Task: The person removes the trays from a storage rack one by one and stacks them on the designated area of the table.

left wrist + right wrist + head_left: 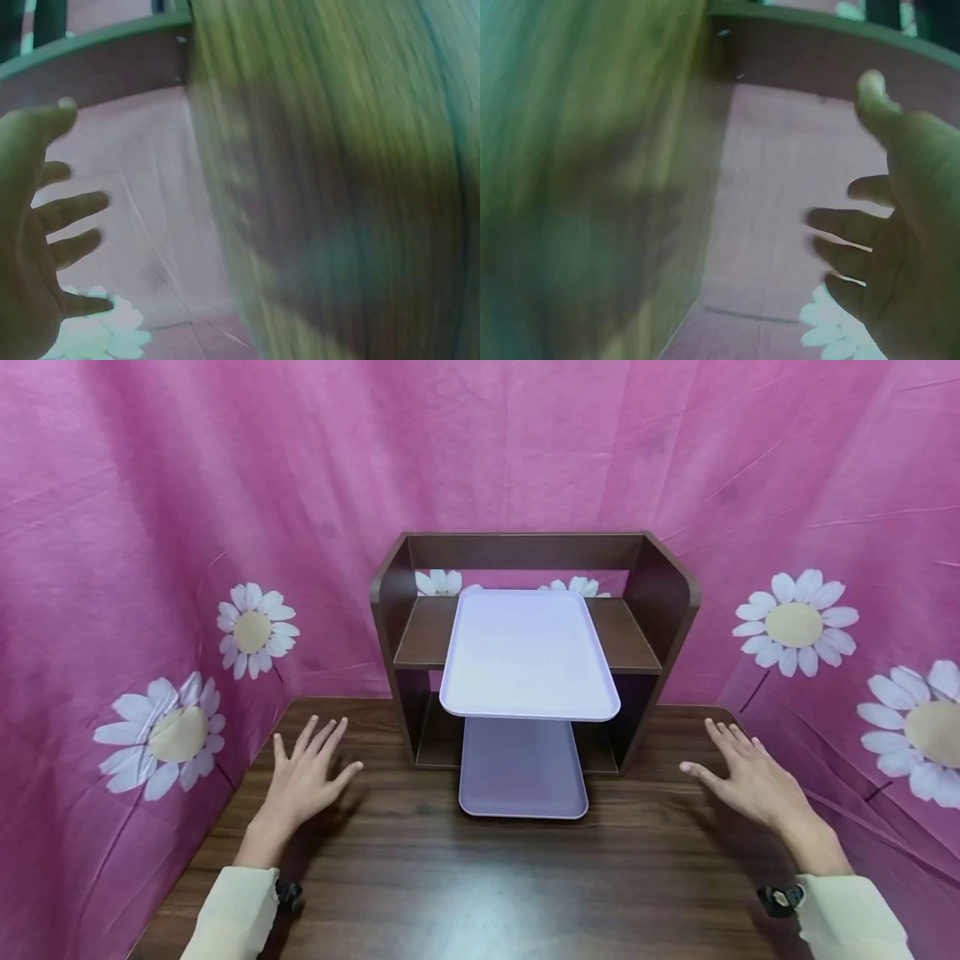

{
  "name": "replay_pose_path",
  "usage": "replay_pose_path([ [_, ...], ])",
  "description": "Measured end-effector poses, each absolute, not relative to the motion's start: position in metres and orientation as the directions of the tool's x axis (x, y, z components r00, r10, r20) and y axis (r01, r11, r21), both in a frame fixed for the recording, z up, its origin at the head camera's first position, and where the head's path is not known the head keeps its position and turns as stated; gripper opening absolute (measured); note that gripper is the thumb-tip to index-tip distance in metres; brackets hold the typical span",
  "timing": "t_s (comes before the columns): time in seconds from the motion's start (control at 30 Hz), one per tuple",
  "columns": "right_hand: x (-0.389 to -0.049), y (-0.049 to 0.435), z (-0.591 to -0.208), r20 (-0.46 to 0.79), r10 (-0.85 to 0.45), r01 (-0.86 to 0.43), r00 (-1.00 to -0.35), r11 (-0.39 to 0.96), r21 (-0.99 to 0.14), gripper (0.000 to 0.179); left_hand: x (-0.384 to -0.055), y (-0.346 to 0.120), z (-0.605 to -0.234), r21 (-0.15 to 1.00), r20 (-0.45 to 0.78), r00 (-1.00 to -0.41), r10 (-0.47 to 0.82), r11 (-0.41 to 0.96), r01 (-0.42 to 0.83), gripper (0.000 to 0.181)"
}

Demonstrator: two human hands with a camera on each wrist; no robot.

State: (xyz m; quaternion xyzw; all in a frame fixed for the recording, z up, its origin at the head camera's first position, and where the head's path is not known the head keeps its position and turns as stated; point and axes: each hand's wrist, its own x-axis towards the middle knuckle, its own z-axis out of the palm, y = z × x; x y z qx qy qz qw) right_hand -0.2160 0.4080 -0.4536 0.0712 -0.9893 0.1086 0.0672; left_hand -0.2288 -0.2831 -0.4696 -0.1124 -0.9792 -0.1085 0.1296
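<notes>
over the feed i count one brown shelf [517, 550] bearing two: an upper lilac tray [529, 654] and, at its six o'clock, a lower lilac tray [522, 768], both jutting forward. from the upper one, i see the left hand [306, 781] at eight o'clock, the right hand [756, 783] at four, each grip spread apart over the worktop [637, 852]. only the head view shows trays; the wrist views add palms.
</notes>
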Motion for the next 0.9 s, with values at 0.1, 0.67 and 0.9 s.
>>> replay_pose_path([
  [0.1,-0.215,0.398,-0.440,0.179,-0.093,-0.134,-0.980,0.962,-0.239,0.085,-0.224,-0.275,-0.467,0.193,0.367,-0.907,0.207,0.937,0.292,0.058],
  [0.67,-0.233,0.351,-0.361,0.368,-0.081,-0.285,-0.926,0.790,-0.543,0.042,-0.201,-0.195,-0.454,0.514,0.334,-0.933,0.138,0.803,0.303,0.006],
  [0.9,-0.247,0.343,-0.340,0.269,-0.093,-0.229,-0.959,0.815,-0.532,0.069,-0.191,-0.158,-0.459,0.671,0.260,-0.956,0.136,0.686,0.280,0.009],
])
